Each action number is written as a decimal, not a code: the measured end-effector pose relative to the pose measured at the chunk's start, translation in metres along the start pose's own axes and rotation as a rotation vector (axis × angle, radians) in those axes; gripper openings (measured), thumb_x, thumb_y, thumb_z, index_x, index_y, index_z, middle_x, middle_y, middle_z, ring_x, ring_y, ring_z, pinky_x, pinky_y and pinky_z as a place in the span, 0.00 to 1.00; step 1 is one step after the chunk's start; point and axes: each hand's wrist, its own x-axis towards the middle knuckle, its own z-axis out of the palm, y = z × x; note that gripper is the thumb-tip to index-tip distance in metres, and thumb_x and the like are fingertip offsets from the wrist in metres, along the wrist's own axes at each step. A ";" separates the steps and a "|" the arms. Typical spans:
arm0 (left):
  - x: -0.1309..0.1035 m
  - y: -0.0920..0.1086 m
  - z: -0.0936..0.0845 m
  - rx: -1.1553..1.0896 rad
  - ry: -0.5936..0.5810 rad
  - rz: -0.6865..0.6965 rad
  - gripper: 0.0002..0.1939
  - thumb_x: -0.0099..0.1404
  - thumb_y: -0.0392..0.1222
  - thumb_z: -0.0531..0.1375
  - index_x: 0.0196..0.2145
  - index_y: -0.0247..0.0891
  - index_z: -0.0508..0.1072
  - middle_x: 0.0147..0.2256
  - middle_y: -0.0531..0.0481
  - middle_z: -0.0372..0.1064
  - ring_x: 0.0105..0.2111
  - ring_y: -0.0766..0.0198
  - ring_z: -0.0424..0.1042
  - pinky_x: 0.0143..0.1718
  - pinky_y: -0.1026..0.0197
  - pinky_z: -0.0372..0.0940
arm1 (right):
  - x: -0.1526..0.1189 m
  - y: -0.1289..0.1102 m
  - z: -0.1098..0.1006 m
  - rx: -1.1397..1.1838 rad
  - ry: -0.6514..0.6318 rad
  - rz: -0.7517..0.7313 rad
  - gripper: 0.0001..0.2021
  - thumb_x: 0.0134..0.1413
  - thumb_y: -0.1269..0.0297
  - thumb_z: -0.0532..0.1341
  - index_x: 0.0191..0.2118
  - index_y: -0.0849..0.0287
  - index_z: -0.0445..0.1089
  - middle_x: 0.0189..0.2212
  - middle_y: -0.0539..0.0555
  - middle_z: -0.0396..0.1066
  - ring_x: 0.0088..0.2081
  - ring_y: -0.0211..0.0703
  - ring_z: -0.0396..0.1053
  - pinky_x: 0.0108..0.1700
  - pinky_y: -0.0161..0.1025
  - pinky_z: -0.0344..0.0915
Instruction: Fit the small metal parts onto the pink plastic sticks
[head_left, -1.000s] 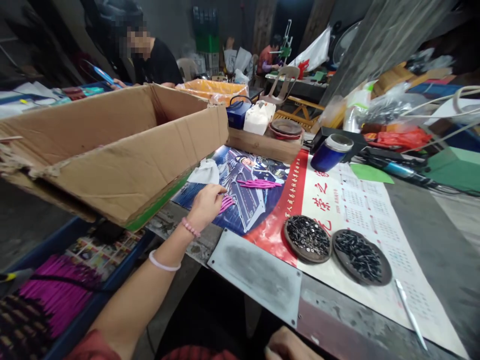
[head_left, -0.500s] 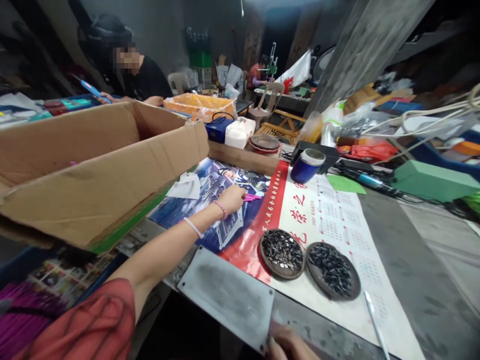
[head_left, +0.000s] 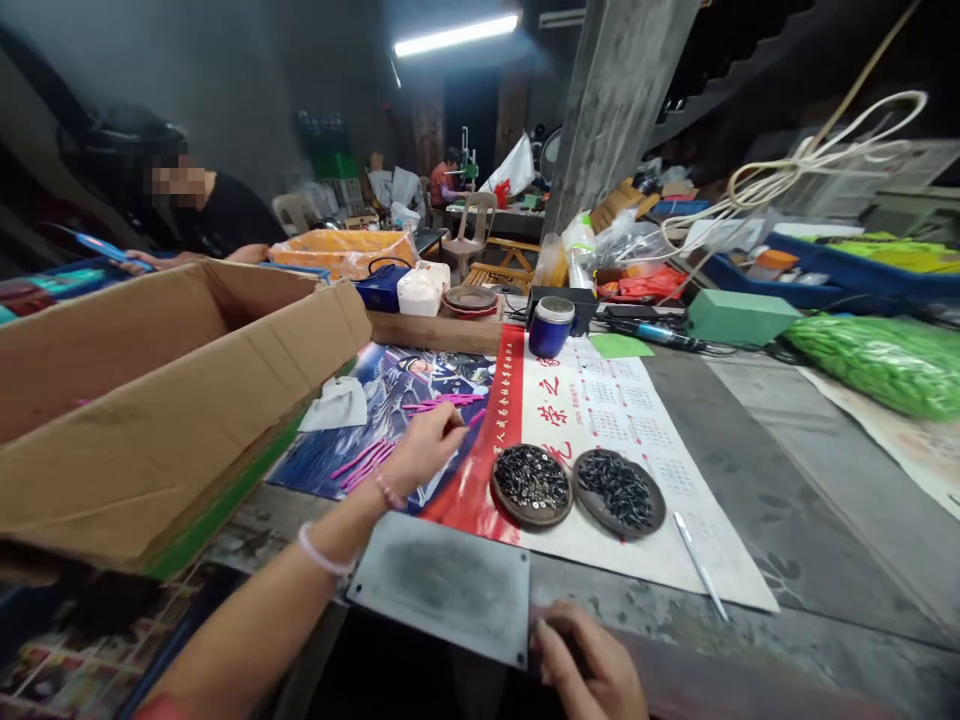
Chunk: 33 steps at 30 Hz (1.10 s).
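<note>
My left hand (head_left: 426,447), with a beaded bracelet at the wrist, is over the blue part of a poster, its fingers closed on a thin pink stick (head_left: 477,416). More pink sticks (head_left: 366,462) lie to its left and behind it. Near the table's front edge, my right hand (head_left: 589,655) is curled beside the right corner of a grey metal plate (head_left: 442,585); what its fingers hold, if anything, is hidden. Two round dishes hold small metal washers (head_left: 532,480) and dark pins (head_left: 616,490). A white pen-like tool (head_left: 701,566) lies to their right.
A big cardboard box (head_left: 187,400) fills the left side. A blue jar (head_left: 551,327), a green block (head_left: 739,316) and a bag of green pieces (head_left: 881,362) stand farther back. Another person (head_left: 232,215) sits at the back left, and one more is in the distance.
The view has swung right. My left hand has come back from the pink sticks toward me, with one stick now at its fingertips. More of my right hand shows beside the plate.
</note>
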 end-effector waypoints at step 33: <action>-0.202 -0.047 0.043 -0.281 0.013 0.067 0.10 0.65 0.35 0.62 0.37 0.50 0.81 0.33 0.47 0.79 0.34 0.56 0.77 0.39 0.61 0.69 | 0.015 -0.056 0.021 0.217 -0.351 0.359 0.13 0.60 0.57 0.64 0.30 0.60 0.68 0.21 0.48 0.67 0.19 0.31 0.62 0.21 0.27 0.59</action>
